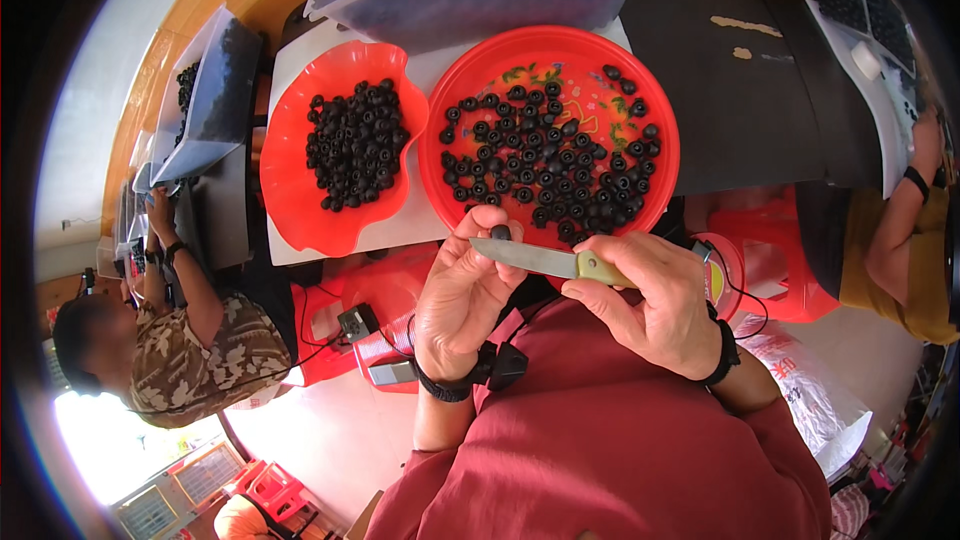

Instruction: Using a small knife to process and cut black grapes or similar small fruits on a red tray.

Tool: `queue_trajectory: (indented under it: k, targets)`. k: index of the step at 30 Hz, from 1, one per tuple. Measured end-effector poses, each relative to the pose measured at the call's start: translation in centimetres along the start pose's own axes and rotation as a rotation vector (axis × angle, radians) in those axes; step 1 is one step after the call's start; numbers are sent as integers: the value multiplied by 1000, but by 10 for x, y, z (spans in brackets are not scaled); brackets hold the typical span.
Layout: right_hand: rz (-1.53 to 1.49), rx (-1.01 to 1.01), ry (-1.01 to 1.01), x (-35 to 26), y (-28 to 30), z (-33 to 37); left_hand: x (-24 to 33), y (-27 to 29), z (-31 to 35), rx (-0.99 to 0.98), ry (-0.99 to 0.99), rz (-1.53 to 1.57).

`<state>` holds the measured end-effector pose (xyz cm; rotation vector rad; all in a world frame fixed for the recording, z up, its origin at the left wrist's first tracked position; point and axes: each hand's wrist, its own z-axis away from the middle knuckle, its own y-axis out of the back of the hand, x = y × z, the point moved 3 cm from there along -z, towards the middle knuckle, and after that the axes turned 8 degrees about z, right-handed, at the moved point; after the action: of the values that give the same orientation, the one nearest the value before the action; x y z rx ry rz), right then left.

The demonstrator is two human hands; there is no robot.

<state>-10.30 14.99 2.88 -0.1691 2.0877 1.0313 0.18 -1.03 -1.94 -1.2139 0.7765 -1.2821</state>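
My left hand [458, 290] pinches a small black rounded piece [500, 232] between thumb and fingers. The fingers of my right hand [660, 292] are wrapped round the yellow-green handle of a small knife [538, 258]. Its blade points left and lies across my left fingertips, just under the piece; whether it touches the piece I cannot tell. Right beyond my hands sits a round red tray [668, 135] with loose black ring-shaped pieces [548, 150] spread in it. On its left, a wavy-edged red bowl [290, 145] holds a heap of similar black pieces [355, 145].
A clear plastic bin [480, 0] of black pieces stands behind the tray, another bin [205, 90] at far left. People work on both sides: a camouflage sleeve [200, 315] left, an arm [890, 240] right. Red stools [775, 250] flank me. A cable [325, 340] hangs left.
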Motion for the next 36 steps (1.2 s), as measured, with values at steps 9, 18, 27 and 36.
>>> queue_trajectory:
  k: [9,18,27,36]
  targets:
    - [13,13,18,0,-1,0,-2,-2,-2,-30,3,-27]
    - [59,47,44,1,0,1,-2,2,-2,-32,-1,-63]
    - [49,43,21,-1,0,1,-3,2,-1,-53,-32,-102]
    - [43,45,20,2,-2,1,-6,0,-2,-54,-56,-108]
